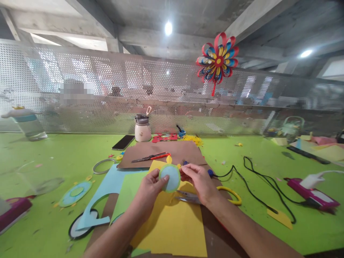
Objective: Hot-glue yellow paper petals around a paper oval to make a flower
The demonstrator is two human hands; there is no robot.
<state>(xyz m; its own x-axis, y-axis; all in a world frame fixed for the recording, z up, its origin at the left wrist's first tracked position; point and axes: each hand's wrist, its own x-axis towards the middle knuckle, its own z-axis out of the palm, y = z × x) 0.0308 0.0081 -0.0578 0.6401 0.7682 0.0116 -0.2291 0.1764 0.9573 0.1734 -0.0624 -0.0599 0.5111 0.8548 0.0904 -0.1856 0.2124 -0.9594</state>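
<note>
My left hand (150, 188) is closed on a light-blue paper disc (173, 175) with a green rim, thumb lying across its face. A yellow pointed paper piece (168, 159) stands up from the disc's top edge. At the disc's upper right, the fingertips of my right hand (197, 181) pinch a small yellow paper piece (179, 166). Below the hands lie yellow paper sheets (180, 225), with green and blue sheets to their left. Scissors with a yellow handle (238, 196) lie under my right hand, their metal blades (186, 197) partly showing.
A brown board (172, 147) carries an orange-handled cutting tool (150, 157). Behind it stand a phone (123, 142) and a bottle (142, 129). A finished-looking blue paper piece (64, 197) and tape rolls lie left. Black cable (251, 190) and a purple power strip (313, 193) are right.
</note>
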